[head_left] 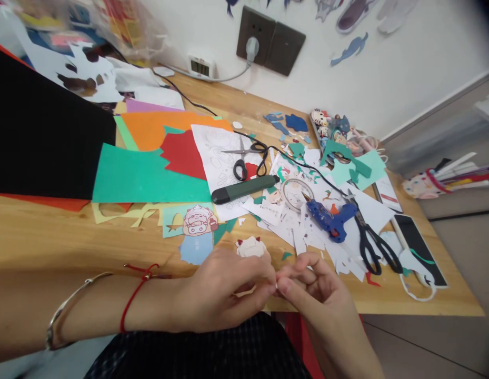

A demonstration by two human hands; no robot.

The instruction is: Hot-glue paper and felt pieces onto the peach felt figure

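My left hand [228,292], with a silver bangle and a red cord at the wrist, is closed in a pinch. Its fingertips meet those of my right hand [321,297], also pinched, near the table's front edge. Between them shows a tiny white piece [276,286], too small to name. Just beyond my left hand lies a cream felt cut-out with dark red tips [252,247], partly covered by the fingers. To its left are a printed cartoon paper figure [199,221] and a light blue cut-out [197,249].
A blue glue gun [333,218], black-handled scissors [376,242], smaller scissors [244,155] and a dark green cutter pen [244,189] lie among paper scraps. Felt sheets [149,173] cover the left side. A black cable [303,166] crosses the table. A phone [420,247] lies right.
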